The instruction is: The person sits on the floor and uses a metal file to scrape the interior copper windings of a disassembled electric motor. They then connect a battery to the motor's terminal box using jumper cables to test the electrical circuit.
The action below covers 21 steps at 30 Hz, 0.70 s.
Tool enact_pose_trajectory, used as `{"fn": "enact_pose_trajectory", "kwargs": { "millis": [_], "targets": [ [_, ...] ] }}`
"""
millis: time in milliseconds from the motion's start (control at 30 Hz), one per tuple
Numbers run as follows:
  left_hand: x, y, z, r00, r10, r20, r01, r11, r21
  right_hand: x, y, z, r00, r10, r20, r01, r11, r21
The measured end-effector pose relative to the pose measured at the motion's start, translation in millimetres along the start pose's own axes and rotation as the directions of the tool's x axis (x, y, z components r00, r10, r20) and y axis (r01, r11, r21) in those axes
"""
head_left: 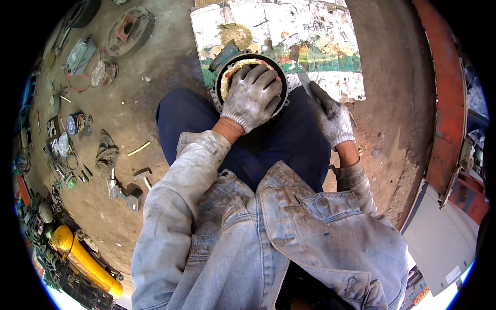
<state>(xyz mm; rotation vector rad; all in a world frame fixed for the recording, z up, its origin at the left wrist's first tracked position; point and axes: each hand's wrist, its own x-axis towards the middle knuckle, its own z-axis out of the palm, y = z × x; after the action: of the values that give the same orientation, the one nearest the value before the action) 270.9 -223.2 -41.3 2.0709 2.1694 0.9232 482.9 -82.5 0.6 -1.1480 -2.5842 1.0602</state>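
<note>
A round motor housing (275, 67) with a dark rim and a greenish side box (225, 53) sits between my knees. Inside it runs a ring of cream-coloured winding (226, 80) with red patches. My left hand (250, 97), in a grey-white work glove with dirty fingertips, lies over the winding with its fingers spread; part of the ring is hidden under it. Beside my right knee, my gloved right hand (330, 116) is closed on a flat metal blade (305, 82) that points up and left. Its handle is mostly hidden in the grip.
Flattened printed cardboard (330, 41) lies beyond the housing. On the floor at left are a hammer (142, 173), a cordless power tool (124, 194), a dark rag (106, 152), a tin (76, 123) and a round metal part (130, 31). A yellow cylinder (90, 263) lies lower left; a red steel beam (445, 103) runs along the right.
</note>
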Motion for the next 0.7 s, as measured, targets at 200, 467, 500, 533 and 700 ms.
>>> {"fn": "enact_pose_trajectory", "kwargs": {
  "millis": [200,467,500,533,700],
  "targets": [
    [0.7,-0.7,3.8,1.0,-0.012,-0.02,0.012,1.0,0.001,11.8,-24.0,29.4,0.999,0.037,-0.014,-0.039,0.992,-0.12],
    [-14.3,14.9,-19.8,0.973,-0.197,-0.122,0.139,0.915,-0.378,-14.3,-32.0,-33.5,0.927,-0.292,0.236,0.29,0.956,0.042],
    [-18.1,28.9,-24.8,0.966,-0.248,-0.071,0.189,0.869,-0.457,-25.3,-34.7,-43.0,0.878,-0.315,0.359,0.334,0.942,0.01],
    [-24.0,38.5,-27.2,0.996,-0.083,-0.029,0.06,0.887,-0.458,-34.6,-35.2,-48.6,0.857,-0.296,0.422,0.311,0.95,0.035],
    [-58.7,58.5,-22.5,0.934,-0.17,0.313,0.319,0.79,-0.524,-53.8,-15.9,-57.4,0.903,-0.136,0.407,0.131,0.991,0.04]
  ]
}}
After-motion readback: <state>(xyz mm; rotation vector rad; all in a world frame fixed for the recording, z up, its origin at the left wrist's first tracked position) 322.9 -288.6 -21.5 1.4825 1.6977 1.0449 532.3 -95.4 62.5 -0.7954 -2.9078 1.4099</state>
